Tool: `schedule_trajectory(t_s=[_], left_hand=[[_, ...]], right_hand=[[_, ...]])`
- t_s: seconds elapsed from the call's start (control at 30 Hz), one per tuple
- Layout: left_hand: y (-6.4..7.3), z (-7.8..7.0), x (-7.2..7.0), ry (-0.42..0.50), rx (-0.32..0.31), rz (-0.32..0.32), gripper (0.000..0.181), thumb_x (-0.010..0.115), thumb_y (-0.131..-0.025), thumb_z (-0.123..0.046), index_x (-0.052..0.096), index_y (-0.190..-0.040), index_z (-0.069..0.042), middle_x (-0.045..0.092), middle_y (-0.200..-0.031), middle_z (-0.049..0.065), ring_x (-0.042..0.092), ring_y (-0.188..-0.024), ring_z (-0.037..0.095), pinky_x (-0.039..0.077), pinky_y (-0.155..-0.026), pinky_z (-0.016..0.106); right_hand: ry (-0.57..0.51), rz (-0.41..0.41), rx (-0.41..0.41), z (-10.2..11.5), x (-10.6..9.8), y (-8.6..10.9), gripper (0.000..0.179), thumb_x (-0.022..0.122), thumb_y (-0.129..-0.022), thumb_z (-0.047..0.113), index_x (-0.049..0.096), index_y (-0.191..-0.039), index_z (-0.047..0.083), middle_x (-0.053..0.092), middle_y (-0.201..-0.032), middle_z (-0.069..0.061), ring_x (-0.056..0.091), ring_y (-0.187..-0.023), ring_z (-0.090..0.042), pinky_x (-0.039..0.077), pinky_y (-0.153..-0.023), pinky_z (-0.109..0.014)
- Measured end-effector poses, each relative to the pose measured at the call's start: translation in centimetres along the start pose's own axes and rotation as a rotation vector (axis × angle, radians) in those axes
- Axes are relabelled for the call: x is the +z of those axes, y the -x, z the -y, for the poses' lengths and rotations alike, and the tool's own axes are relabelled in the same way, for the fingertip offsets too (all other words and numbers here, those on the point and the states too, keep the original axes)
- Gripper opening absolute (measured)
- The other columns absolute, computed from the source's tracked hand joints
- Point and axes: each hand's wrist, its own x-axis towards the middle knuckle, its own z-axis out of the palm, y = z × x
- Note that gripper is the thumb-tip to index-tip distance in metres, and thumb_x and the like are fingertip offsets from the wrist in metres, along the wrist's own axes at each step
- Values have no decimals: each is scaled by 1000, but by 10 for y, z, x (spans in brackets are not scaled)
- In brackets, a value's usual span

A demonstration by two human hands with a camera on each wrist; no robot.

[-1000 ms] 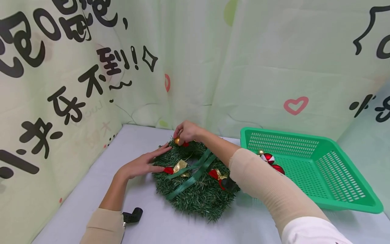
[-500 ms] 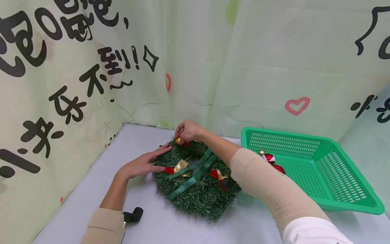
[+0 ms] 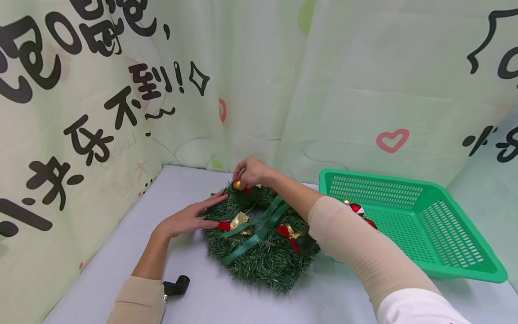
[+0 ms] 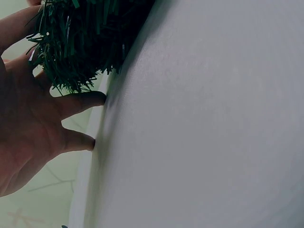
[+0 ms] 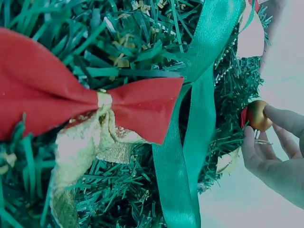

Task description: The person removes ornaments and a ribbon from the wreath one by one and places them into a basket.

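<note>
A green wreath [image 3: 263, 265] lies on the table, trimmed with red-and-gold bows [image 5: 142, 107] and a green ribbon [image 5: 202, 109]. At its far rim my right hand [image 3: 252, 172] pinches a gold ball ornament [image 3: 236, 184] between thumb and fingers. The right wrist view shows this ball [image 5: 259, 115] against the wreath's edge, beside a bit of red; whether it is fastened I cannot tell. My left hand [image 3: 188, 219] rests on the wreath's left side with fingers spread and fairly straight. In the left wrist view, fingers of that hand [image 4: 28, 114] lie around the wreath's edge.
To the right stands a green plastic basket [image 3: 425, 225] holding red-and-white and red balls [image 3: 356, 209] and a small gold one, partly behind the right sleeve. Printed cloth [image 3: 344, 90] hangs behind and to the left of the white table [image 3: 194, 279].
My right hand has shifted slightly away from me along the wreath's far rim, still pinching the gold ball ornament. My left hand stays in place.
</note>
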Motion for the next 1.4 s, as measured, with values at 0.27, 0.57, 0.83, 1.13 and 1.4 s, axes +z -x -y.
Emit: schedule_trajectory(t_s=[0.27,0.57,0.83,1.13,1.4], left_hand=[[-1,-1,1,1,7,1,75,67,-101,-33,30,-166,-27,9,-177,2,13,-161,39,22,-123,70],[-1,1,2,8,12,2,75,67,-101,-33,30,-166,-26,8,-177,4,13,-161,39,22,-123,70],[-1,2,2,10,18,3,75,66,-102,-33,29,-166,-27,7,-177,3,11,-162,40,21,-123,71],[0,1,1,17,26,3,75,66,-102,-32,29,-166,-26,7,-177,2,10,-162,39,20,-123,71],[1,1,2,10,31,6,75,66,-102,-32,29,-166,-26,7,-177,3,9,-162,40,20,-123,71]], right_hand=[[-60,5,6,-4,-7,4,28,71,-87,-12,72,-114,-4,72,-117,-21,67,-97,-25,60,-92,-46],[-75,4,-1,-5,-15,12,30,70,-87,-11,71,-116,-5,70,-122,-22,67,-100,-26,59,-96,-48],[-96,-5,-4,-8,-22,18,32,69,-86,-12,70,-117,-5,68,-124,-22,66,-100,-27,57,-100,-52],[-104,-27,2,-13,-30,29,31,71,-87,-11,71,-116,-2,69,-125,-20,67,-107,-29,55,-103,-53],[-98,-35,-34,-17,-37,41,32,69,-86,-11,70,-117,-4,70,-120,-20,67,-97,-24,58,-95,-50]])
